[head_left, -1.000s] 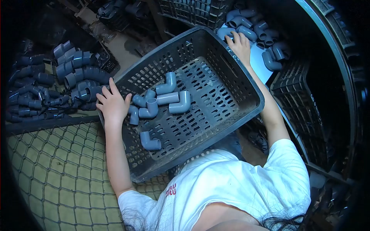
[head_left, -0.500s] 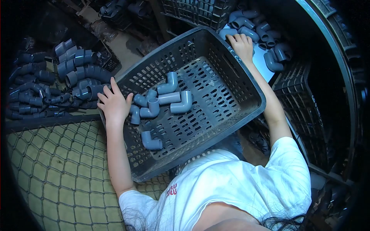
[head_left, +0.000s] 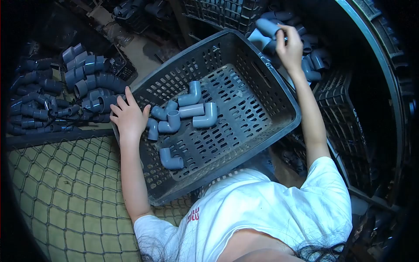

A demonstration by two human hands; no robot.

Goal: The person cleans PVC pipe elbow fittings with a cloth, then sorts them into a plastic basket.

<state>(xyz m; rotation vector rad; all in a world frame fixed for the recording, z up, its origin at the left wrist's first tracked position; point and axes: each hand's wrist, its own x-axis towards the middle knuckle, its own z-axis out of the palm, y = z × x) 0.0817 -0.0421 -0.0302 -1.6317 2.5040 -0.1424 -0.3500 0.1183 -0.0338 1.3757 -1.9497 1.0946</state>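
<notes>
Right hand (head_left: 290, 48) pinching grey pipe piece (head_left: 267, 28), upper right; left hand (head_left: 131, 120) resting open on crate (head_left: 231, 52), centre left; pipe bends (head_left: 206, 117) lying inside.

No words, nos. or brand names are reading clearly. Red lettering (head_left: 193, 215), approx. two rows, is showing on the front of the white T-shirt (head_left: 257, 205); chars. too sm. to make out. White lettering (head_left: 358, 124) is running down the black plastic crate (head_left: 342, 105) at far R, also illegible. Sm. pale marks (head_left: 266, 61) are showing on the blk. perforated basket's (head_left: 251, 94) rim, poss. not txt.
</notes>
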